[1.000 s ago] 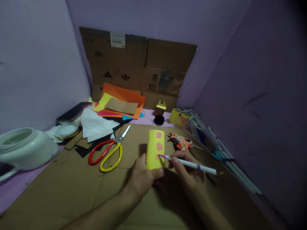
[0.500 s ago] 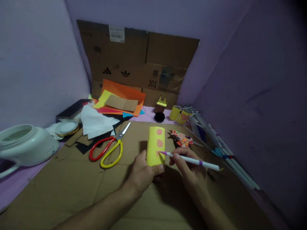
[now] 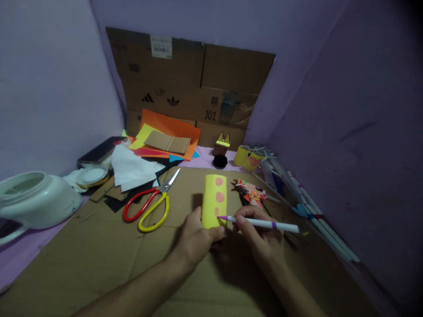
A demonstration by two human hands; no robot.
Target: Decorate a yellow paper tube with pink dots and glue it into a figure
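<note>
My left hand (image 3: 198, 237) grips the lower end of a yellow paper tube (image 3: 211, 193), its thumb lying across the front. Down the tube's face run two round pinkish spots and a smaller mark of the same colour below them. Between the thumb and fingers of my right hand (image 3: 259, 231) is a white felt-tip pen (image 3: 264, 222) with a purple tip and band. That tip meets the tube's face just beneath the smallest mark. Left of the tube lie scissors (image 3: 155, 204) with one red and one yellow handle. A patterned cutout (image 3: 253, 191) lies beyond my right hand.
A white teapot (image 3: 53, 198) stands at the left beside white tissue (image 3: 132, 167) and coloured paper (image 3: 165, 127). At the back are a small brown eared figure (image 3: 220, 147), a black pompom (image 3: 220, 161) and yellow rolls (image 3: 242, 155). Several pens (image 3: 325, 229) line the right wall.
The pen tip has moved slightly down and left on the tube, and the smallest mark shows more fully. My left hand and the tube stay nearly still.
</note>
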